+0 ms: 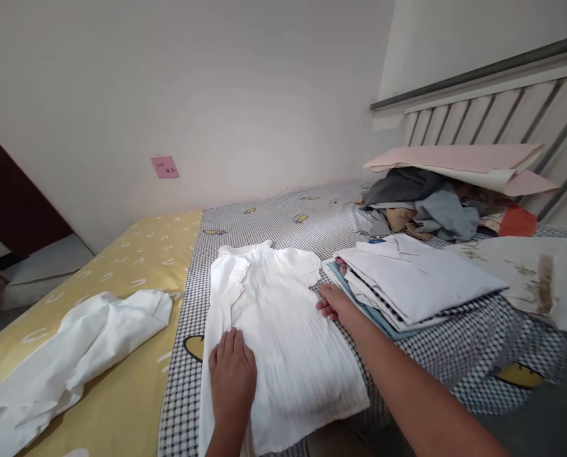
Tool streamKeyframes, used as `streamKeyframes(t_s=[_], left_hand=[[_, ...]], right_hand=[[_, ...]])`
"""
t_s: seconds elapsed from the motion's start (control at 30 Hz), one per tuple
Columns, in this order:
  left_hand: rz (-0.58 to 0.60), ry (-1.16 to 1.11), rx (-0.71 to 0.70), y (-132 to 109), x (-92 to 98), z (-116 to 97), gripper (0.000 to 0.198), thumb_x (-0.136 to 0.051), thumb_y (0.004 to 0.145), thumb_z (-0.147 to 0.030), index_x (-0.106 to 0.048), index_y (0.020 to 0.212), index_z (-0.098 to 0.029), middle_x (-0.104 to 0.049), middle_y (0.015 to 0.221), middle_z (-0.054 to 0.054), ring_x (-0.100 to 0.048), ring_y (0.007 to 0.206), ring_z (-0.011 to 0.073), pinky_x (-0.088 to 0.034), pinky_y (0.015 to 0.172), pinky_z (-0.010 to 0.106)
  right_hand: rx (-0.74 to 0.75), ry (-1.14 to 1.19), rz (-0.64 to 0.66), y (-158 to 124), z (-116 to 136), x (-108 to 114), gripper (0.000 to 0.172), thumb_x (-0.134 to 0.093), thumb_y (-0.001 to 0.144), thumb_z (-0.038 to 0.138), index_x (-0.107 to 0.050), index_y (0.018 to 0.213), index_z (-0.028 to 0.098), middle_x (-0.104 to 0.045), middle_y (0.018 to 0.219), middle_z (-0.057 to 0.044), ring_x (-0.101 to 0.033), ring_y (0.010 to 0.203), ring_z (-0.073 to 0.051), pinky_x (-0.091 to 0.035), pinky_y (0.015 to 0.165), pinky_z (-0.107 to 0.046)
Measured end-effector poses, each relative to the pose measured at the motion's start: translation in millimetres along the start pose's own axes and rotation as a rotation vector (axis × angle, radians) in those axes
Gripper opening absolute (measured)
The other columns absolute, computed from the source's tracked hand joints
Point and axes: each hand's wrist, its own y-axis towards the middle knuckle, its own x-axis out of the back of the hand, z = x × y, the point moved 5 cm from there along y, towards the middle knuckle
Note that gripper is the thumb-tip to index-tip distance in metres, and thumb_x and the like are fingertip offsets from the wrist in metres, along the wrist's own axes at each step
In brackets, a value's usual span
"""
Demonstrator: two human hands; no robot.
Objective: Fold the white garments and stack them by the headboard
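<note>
Sheet (283, 216) — checked, white wall (240, 95) | left hand (232, 371) flat, right hand (333, 303) grip unclear — on blouse (283, 317)

Only one piece of writing in the room: a pink sticky note (164, 167) on the white wall (264, 95), with two short lines of dark handwriting, too small to read. A small blue tag (376, 240) sits at the far edge of the folded stack of shirts (416, 279), just beside the right hand (333, 304); nothing on it is legible. The white curved marks on the yellow sheet (135, 254) and the yellow cartoon shapes on the checked sheet (287, 216) are pattern, not letters or numbers.
</note>
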Motion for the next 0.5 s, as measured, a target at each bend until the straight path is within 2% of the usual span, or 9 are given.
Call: streamKeyframes(t_s=[0.13, 0.27, 0.37, 0.43, 0.5], left_hand=[[0.003, 0.023, 0.024, -2, -1.1, -1, 0.038, -0.038, 0.096, -0.016, -0.066, 0.121, -0.011, -0.070, 0.129, 0.012, -0.060, 0.124, 0.0266, -0.042, 0.105, 0.045], [-0.007, 0.016, 0.063, -5, -2.5, -2, 0.037, -0.040, 0.095, -0.013, -0.067, 0.121, -0.013, -0.070, 0.129, 0.010, -0.059, 0.124, 0.0253, -0.041, 0.106, 0.045], [-0.008, -0.014, 0.105, -6, -4.8, -2, 0.037, -0.043, 0.094, -0.013, -0.067, 0.121, -0.014, -0.070, 0.129, 0.010, -0.058, 0.125, 0.0248, -0.040, 0.107, 0.044], [-0.010, -0.032, 0.124, -7, -5.8, -1, 0.036, -0.044, 0.093, -0.013, -0.068, 0.120, -0.015, -0.070, 0.129, 0.009, -0.058, 0.125, 0.0244, -0.040, 0.107, 0.044], [-0.012, -0.043, 0.133, -6, -5.7, -1, 0.035, -0.045, 0.092, -0.013, -0.068, 0.119, -0.015, -0.070, 0.128, 0.009, -0.058, 0.124, 0.0242, -0.040, 0.107, 0.043]], right_hand=[[0.001, -0.015, -0.040, 26, 19, -6, 0.030, -0.052, 0.095, 0.043, -0.062, 0.099, 0.016, -0.062, 0.061, -0.001, -0.050, 0.040, -0.009, -0.035, 0.042, -0.019], [0.092, -0.118, -0.194, 41, 43, -9, 0.028, -0.064, 0.086, 0.039, -0.067, 0.100, 0.014, -0.064, 0.069, -0.005, -0.060, 0.057, -0.016, -0.040, 0.050, -0.024], [0.183, -0.226, -0.325, 46, 70, -12, 0.033, -0.060, 0.086, 0.033, -0.067, 0.113, 0.014, -0.067, 0.096, -0.014, -0.066, 0.090, -0.026, -0.047, 0.071, -0.033], [0.290, -0.301, -0.386, 42, 94, -21, 0.037, -0.052, 0.090, 0.030, -0.064, 0.122, 0.016, -0.061, 0.122, -0.019, -0.059, 0.112, -0.031, -0.044, 0.088, -0.042], [0.453, -0.379, -0.373, 34, 117, -41, 0.036, -0.045, 0.093, 0.025, -0.064, 0.124, 0.021, -0.052, 0.140, -0.017, -0.050, 0.126, -0.031, -0.036, 0.101, -0.047]])
